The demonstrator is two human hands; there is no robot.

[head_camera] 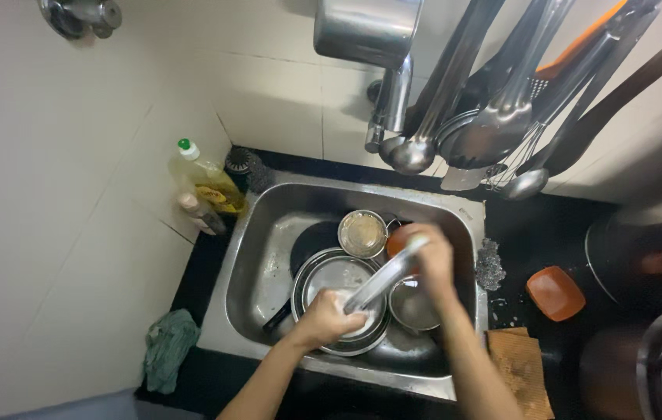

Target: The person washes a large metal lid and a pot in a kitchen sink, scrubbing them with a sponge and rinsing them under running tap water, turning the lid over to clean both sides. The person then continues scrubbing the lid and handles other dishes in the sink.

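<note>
Long steel utensil (384, 278) (both hands)

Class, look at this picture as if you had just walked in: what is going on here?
A person stands at a steel sink full of dirty dishes. The left hand and right hand together hold a long metal utensil over a stack of steel plates. Small bowls sit beside the plates. A soap bottle stands in the corner, ladles hang above, and a green cloth lies on the counter.
</note>
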